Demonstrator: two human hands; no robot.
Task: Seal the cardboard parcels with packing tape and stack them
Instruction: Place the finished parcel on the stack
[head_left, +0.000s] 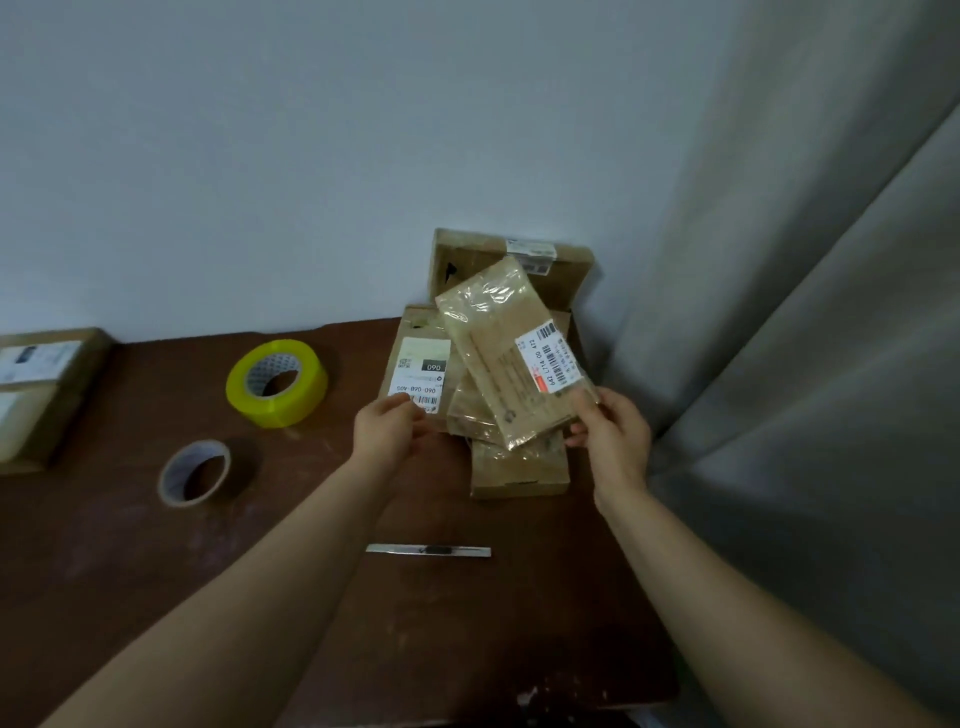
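Observation:
My right hand (613, 436) grips the near corner of a flat tape-wrapped cardboard parcel (509, 343) with a white barcode label, held tilted above a pile of parcels (519, 467) at the table's back right. My left hand (387, 428) hovers just left of it, fingers loosely curled, holding nothing, near a parcel with a white "090" label (421, 374). Another box (467, 260) leans against the wall behind. A yellow tape roll (278, 382) stands at the middle back, and a smaller brown tape roll (195, 470) lies to its left.
A slim metal utility knife (428, 550) lies on the brown table (260, 571) in front of the pile. A labelled cardboard box (36, 395) sits at the far left edge. A grey curtain (805, 364) hangs on the right; a pale wall is behind.

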